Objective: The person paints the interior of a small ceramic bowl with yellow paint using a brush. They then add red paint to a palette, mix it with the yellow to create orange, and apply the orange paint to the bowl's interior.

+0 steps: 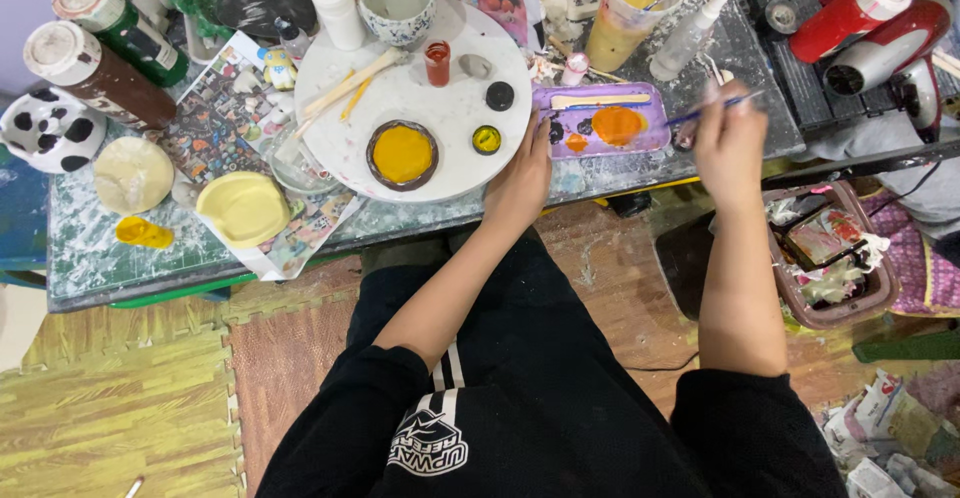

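One small dish (pixel 402 155) of yellow paint, purple palette (pixel 600 121) with orange

Your right hand (pixel 728 143) pinches a thin blue paintbrush (pixel 712 109), its tip over the right end of the purple palette tray (pixel 652 136), which carries an orange paint blob (pixel 617 124) and darker dabs. Your left hand (pixel 522 180) rests flat at the edge of the round white board (pixel 440 108), fingers touching the tray's left end. On the board sits a small dish painted yellow inside (pixel 402 154), a little yellow pot (pixel 486 139), a black lid (pixel 499 95) and a red jar (pixel 437 62). A speckled water cup (pixel 396 0) stands at the board's far edge. A red hair dryer (pixel 895 48) lies well to the right, and a bin of scraps (pixel 832 256) is below it.
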